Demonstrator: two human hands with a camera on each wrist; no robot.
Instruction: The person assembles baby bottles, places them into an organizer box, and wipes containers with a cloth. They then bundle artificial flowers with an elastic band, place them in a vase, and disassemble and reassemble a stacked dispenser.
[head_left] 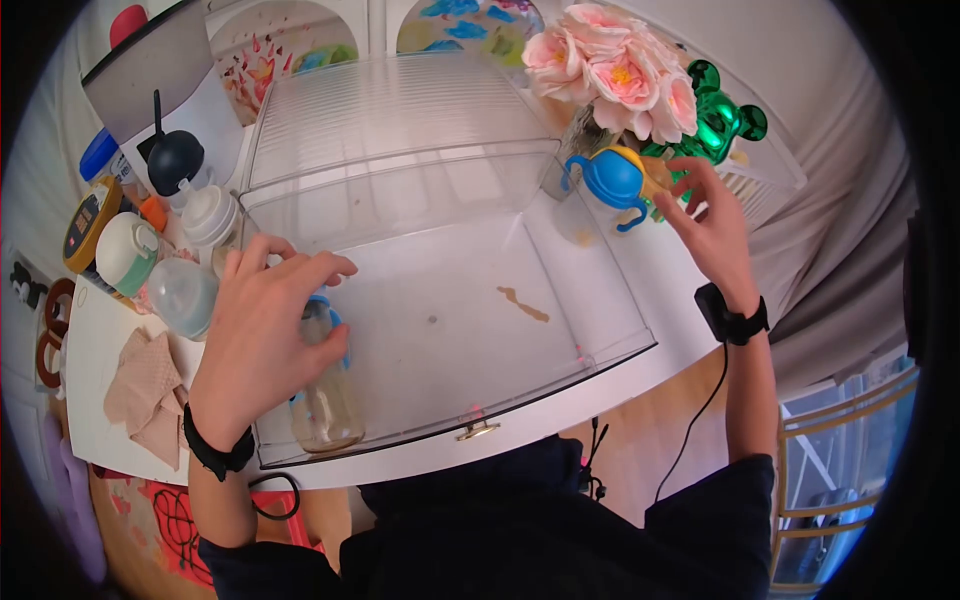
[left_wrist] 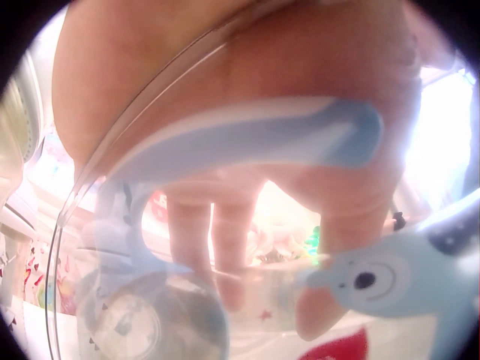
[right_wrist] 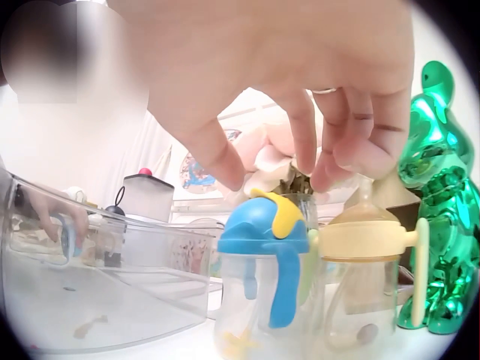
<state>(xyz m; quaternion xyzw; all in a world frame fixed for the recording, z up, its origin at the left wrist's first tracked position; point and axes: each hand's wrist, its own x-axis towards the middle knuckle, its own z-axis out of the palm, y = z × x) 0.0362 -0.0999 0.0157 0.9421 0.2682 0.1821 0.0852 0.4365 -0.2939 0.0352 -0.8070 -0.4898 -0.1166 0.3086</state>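
Inside the clear box (head_left: 440,300), a see-through bottle (head_left: 328,415) with a light-blue handle stands at the near left corner. My left hand (head_left: 265,320) hovers round its top, fingers spread and thumb beside it. The left wrist view shows the pale-blue handle (left_wrist: 247,142) before the palm, with a bear face print (left_wrist: 367,281) beside it. On the right, my right hand (head_left: 708,215) is over two sippy cups outside the box, fingers loosely bent and apart. One cup has a blue lid with a yellow spout cover (right_wrist: 262,229); the other has a cream-yellow collar and handle (right_wrist: 360,240).
The box's ribbed lid (head_left: 400,110) is raised at the back. Several bottles, including a green-and-white one (head_left: 128,252), and a beige cloth (head_left: 148,385) are at the left. Pink flowers (head_left: 625,75) and a shiny green bear figure (head_left: 718,120) stand back right.
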